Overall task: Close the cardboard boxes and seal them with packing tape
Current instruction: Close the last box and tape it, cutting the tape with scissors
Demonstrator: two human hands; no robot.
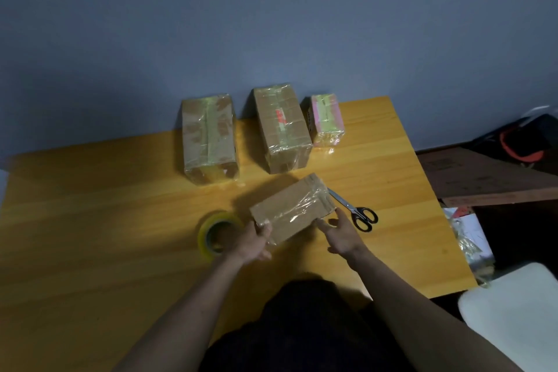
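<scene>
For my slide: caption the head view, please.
Both hands hold a taped box beside tape roll and scissors.

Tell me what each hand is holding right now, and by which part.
The left hand grips the small taped brown cardboard box at its near left corner. The right hand touches the box's near right edge with straight fingers, gripping nothing.

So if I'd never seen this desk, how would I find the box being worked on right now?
Start at the yellow wooden table against the blue wall, where three taped boxes stand in a row at the back. Nearer the person, between the tape roll and black-handled scissors, lies a brown box. It alone sits askew, with the left hand and right hand on it.
</scene>
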